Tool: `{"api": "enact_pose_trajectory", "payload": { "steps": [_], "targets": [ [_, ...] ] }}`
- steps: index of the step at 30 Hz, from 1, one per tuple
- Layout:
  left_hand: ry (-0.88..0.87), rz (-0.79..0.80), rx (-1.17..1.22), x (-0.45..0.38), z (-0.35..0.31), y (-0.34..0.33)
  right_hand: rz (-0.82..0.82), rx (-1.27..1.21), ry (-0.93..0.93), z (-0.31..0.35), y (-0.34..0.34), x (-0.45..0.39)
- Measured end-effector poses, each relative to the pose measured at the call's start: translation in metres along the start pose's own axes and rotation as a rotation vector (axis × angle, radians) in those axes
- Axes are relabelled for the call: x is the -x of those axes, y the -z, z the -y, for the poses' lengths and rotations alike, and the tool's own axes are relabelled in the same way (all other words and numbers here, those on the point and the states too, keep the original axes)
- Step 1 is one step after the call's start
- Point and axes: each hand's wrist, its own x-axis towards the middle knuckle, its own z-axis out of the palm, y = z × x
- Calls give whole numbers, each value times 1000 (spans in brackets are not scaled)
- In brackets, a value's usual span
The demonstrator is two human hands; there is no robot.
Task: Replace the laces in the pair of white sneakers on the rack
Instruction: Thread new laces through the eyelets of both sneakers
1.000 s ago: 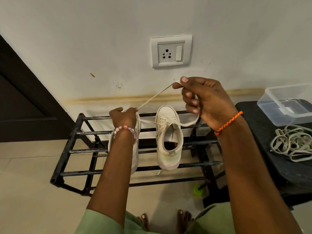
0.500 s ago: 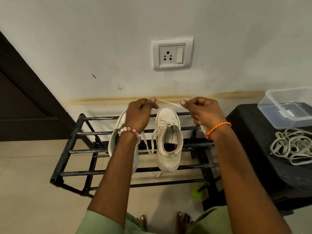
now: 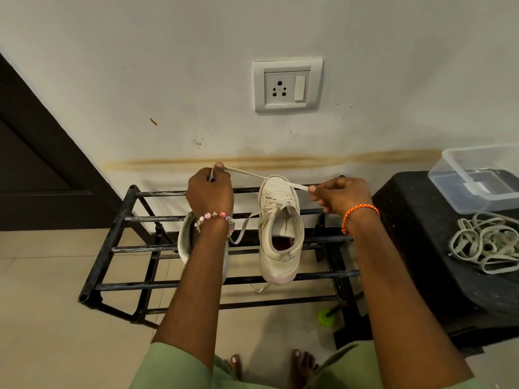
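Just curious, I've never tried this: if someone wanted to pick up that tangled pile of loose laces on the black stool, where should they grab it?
Probably from straight above, at the middle of the pile of laces. It lies flat and loosely looped on the black stool, so fingers closing over the thickest crossing strands would likely lift most of it; a single outer loop may just unravel.

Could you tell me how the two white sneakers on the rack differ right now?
The right sneaker is in full view, opening upward, with a lace crossed over its tongue; the left sneaker is mostly hidden behind the left hand and forearm, its lacing unseen. Both are white and rest on the black rack, toes toward the wall.
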Motion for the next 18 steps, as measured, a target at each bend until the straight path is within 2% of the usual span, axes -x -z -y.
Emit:
{"api": "enact_pose_trajectory", "payload": {
  "steps": [3,6,8,10,13,18],
  "targets": [
    [-55,-43,-154,-1,3,0,-28,51,31,-1,1,-2],
    [-215,-47,-439,5,4,-1,72,-21,57,3,-4,0],
    [-411,93,-383,10,1,-6,157,-69,109,9,-8,4],
    [-529,345,-245,16,-3,-13,207,-127,155,13,-12,7],
    [-483,591,-219,32,-6,-22,188,-89,194,12,-18,7],
    [-295,605,-86,30,-6,-23,123,66,206,7,-23,5]
  ]
}}
